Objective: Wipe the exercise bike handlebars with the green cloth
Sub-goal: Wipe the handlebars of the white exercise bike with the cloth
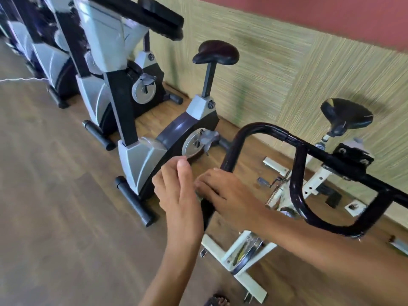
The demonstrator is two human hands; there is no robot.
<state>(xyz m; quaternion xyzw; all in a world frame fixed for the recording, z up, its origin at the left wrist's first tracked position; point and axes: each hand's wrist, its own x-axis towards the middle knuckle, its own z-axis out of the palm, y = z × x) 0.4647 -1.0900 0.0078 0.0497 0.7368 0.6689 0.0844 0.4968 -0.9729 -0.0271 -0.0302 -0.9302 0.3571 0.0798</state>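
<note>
The right hand (pixel 218 188) curls over the near-left end of the black tubular metal handlebars (pixel 260 127), green cloth (pixel 200 196) barely showing beneath. The left hand (pixel 178 191) hovers beside it, spread. Best wrap the cloth round and drag along the tube.

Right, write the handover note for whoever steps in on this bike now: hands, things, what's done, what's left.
Left hand: open, fingers straight, beside the near end of the bar, holding nothing that shows.
Right hand: curled over the near end of the black handlebars.
Green cloth: not clearly in view; possibly under the right hand's fingers.
Done: cannot tell how much is wiped.
Left: likely the crossbar and the far loop, which neither hand touches.
</note>
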